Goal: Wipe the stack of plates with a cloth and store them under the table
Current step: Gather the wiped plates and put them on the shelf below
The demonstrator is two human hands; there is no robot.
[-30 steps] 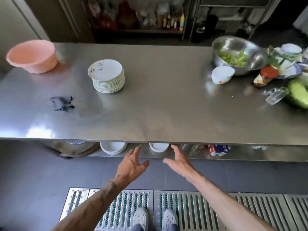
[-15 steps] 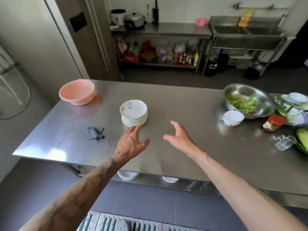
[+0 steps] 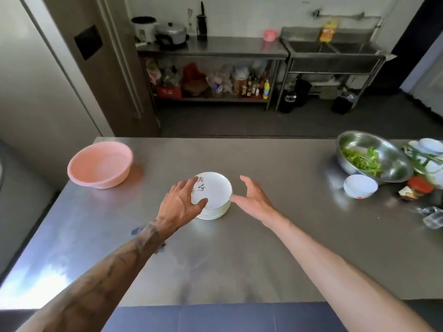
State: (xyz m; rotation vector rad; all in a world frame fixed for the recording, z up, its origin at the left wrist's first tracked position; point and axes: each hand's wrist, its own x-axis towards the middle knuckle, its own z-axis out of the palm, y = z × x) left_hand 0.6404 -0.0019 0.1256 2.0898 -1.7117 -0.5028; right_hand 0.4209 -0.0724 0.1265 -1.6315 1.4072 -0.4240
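At mid grey steel surface [image 3: 275,236], left hand [image 3: 179,204] and right hand [image 3: 254,200], both spread, empty, flank white ceramic plate stack [image 3: 215,192]; probably best to clasp opposite rims evenly, lifting level.

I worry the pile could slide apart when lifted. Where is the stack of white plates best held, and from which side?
Probably at the bottom rim of the stack of plates, one hand from the left and one from the right. It is round and level, so support from beneath on opposite sides steadies it. The open left hand and right hand flank it.
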